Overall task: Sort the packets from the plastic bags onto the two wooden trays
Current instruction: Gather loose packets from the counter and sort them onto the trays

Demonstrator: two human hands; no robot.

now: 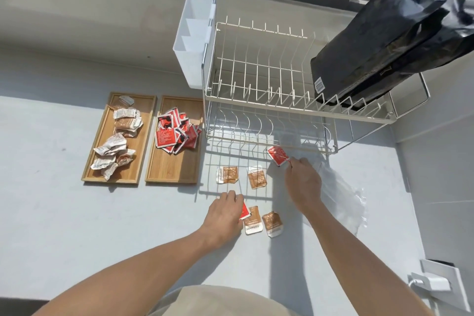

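- two-tier wire dish rack (269, 90) stands at the back of the grey counter (64, 208); everything below is placed against it.
- left of the rack, two wooden trays lie side by side, a narrow gap between them. the far-left tray (93, 161) holds crumpled white-and-brown packets (120, 141); the tray nearest the rack (156, 167) holds a heap of red packets (175, 133) at its back half, its front half bare wood.
- open counter in front of the trays and left of the hands; free room there.
- in front of the rack, in its grid shadow, loose brown packets: two near the rack's front edge (227, 174) (256, 177), two closer to the person (252, 219) (273, 223).
- clear plastic bag (341, 197) lies in front of the rack's right end, partly behind the right forearm; its outline is hard to read against the counter.
- black bags (384, 41) rest on the rack's top tier at its right end, cut off by the picture edge.
- white cutlery caddy (195, 41) hangs on the rack's left side.
- right hand (304, 182), reaching forward, pinches a red packet (277, 155) by its corner just at the rack's front foot.
- left hand (225, 213), palm down, fingers curled onto another red packet (245, 210), mostly hidden under the hand; whether it is gripped or only pressed i cannot tell.
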